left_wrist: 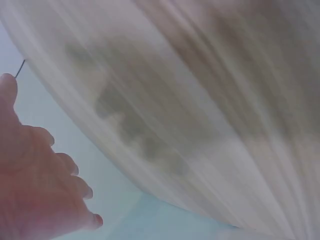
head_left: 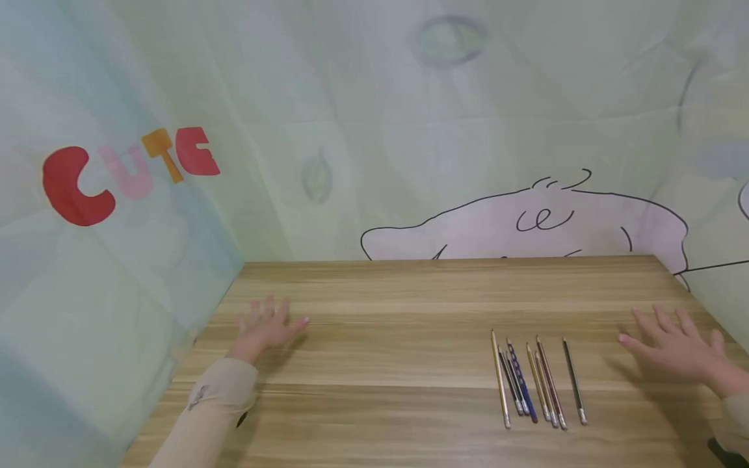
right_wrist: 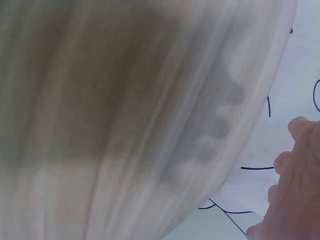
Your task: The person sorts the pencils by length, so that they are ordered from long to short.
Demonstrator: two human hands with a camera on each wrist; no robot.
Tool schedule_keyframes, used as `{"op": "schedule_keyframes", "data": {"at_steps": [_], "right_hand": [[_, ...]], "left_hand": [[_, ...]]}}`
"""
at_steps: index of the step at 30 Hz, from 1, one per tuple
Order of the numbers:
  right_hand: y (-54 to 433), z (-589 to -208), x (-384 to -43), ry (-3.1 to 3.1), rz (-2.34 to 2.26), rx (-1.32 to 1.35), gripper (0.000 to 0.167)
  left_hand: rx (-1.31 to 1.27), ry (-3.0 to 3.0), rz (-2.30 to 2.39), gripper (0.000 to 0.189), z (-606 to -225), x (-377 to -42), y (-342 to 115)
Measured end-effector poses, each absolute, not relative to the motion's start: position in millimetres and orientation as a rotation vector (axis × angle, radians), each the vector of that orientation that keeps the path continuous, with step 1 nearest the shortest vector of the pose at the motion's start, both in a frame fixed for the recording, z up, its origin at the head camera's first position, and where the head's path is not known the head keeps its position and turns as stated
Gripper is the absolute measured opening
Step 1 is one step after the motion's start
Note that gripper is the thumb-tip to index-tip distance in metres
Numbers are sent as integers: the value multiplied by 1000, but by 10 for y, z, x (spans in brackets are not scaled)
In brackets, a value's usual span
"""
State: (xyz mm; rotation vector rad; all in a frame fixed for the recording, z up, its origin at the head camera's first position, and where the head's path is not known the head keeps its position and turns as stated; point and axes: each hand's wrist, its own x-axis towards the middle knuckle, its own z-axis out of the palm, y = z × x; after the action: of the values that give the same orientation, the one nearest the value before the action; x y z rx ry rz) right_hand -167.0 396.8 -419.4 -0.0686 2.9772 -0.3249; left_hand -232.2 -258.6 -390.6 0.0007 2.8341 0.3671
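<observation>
Several pencils [head_left: 544, 383] lie side by side on the wooden table [head_left: 374, 344], right of its middle, with their eraser ends toward me. One dark green pencil [head_left: 574, 380] lies a little apart on the right of the group. My left hand [head_left: 269, 330] is over the left part of the table, fingers spread, holding nothing. On the other side my right hand [head_left: 679, 344] hovers with spread fingers to the right of the pencils, apart from them. Each hand casts a shadow on the wood, and the wrist views show both hands bare of any object.
A pale printed curtain [head_left: 363, 130] rises behind the table and along its left and right sides. Red, pink and orange letters [head_left: 131, 172] are on its left part. A line-drawn figure [head_left: 526, 224] shows just above the table's back edge.
</observation>
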Motion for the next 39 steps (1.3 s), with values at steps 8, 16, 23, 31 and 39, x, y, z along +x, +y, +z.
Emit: {"op": "schedule_keyframes", "data": {"at_steps": [8, 16, 23, 31, 39], "right_hand": [[3916, -4116, -1723, 2982, -323, -103, 80], [3844, -4052, -1735, 3020, -287, -146, 78], [3714, -3980, -1719, 3035, -292, -171, 77], [3527, -3917, -1671, 3076, -344, -278, 75], [3363, -3849, -1666, 3155, -404, -419, 80]], "left_hand": [[56, 2846, 321, 87, -3818, -2391, -2377], [159, 2869, 296, 89, -3821, -2415, -2060], [291, 2921, 315, 75, -3870, -2377, -1759], [559, 3016, 352, 65, -3930, -2351, -1413], [748, 3033, 464, 57, -3914, -2292, -1132]]}}
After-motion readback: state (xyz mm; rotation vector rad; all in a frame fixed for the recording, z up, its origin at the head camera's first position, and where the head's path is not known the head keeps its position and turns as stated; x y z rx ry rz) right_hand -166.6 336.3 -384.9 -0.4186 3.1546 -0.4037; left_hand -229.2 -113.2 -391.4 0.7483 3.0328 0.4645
